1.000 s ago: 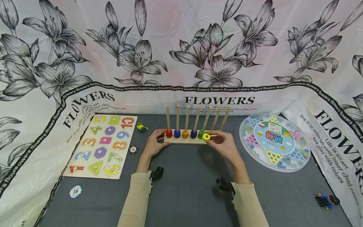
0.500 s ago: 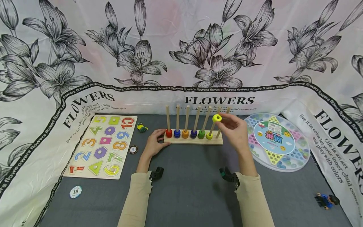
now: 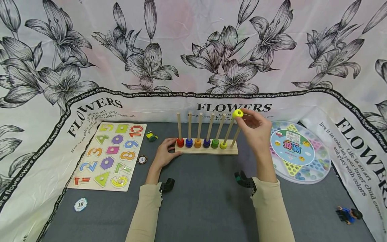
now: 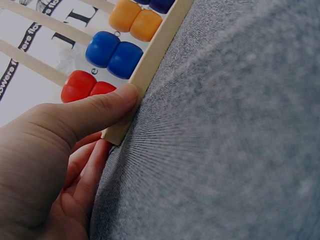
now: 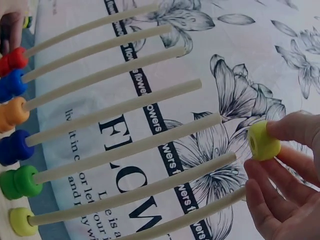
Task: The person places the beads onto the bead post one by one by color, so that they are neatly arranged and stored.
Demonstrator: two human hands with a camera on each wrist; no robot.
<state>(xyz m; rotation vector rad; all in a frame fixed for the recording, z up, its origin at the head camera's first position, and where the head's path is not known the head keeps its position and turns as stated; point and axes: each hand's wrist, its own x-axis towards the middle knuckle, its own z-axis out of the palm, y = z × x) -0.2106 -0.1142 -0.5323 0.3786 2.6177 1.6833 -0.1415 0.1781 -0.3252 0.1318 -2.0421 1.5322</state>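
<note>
A wooden peg rack (image 3: 205,151) with several upright pegs stands on the grey cloth. Its left end is held by my left hand (image 3: 165,151), thumb (image 4: 107,107) along the front edge. Red beads (image 3: 180,142), blue beads (image 4: 112,54), orange beads (image 3: 198,143), dark blue beads (image 5: 16,147) and green beads (image 5: 20,182) sit stacked in pairs at the bottoms of their pegs. One yellow bead (image 5: 22,221) lies at the foot of the sixth peg; the rightmost peg carries none. Between thumb and fingers, my right hand (image 3: 257,129) pinches another yellow bead (image 3: 238,113), hole showing, just beyond the sixth peg's tip.
On the left lies a number-and-shape puzzle board (image 3: 109,156), with a small green-and-yellow toy (image 3: 151,135), a dark chip (image 3: 142,159) and a white chip (image 3: 80,204) around it. A round board-game case (image 3: 294,153) lies right, a toy figure (image 3: 348,214) nearer the front.
My right hand has raised the yellow bead from low by the rack's base up to peg-top height, drifting right. My left hand has stayed on the rack's left end.
</note>
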